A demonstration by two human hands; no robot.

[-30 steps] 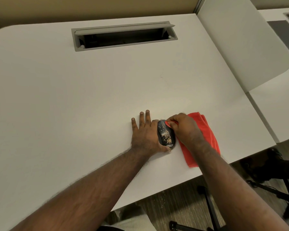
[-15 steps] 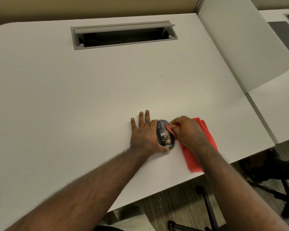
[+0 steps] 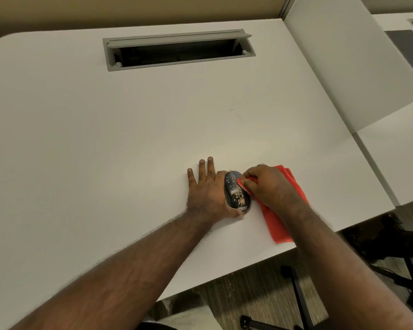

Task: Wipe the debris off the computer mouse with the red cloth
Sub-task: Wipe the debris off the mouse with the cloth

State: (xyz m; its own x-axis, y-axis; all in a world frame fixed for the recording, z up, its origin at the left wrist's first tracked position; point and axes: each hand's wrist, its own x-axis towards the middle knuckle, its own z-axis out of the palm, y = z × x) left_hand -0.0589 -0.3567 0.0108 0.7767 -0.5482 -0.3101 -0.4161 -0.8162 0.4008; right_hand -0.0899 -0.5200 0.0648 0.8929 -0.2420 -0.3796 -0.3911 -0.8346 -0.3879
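Head view: left hand [image 3: 206,194] flat on the bench [image 3: 105,151], fingers spread, thumb and palm edge bracing the mouse [image 3: 236,192] from the left. Right hand [image 3: 267,186] closed on a pinched fold of the red cloth [image 3: 275,225], touching the mouse's right side. Tan debris [image 3: 239,197] speckled over the mouse's top. Rest of cloth trailing toward the near bench edge. Grey cable slot [image 3: 179,50] far back.

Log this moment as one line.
left hand: braces computer mouse | right hand: presses red cloth to mouse's right side | debris: on mouse
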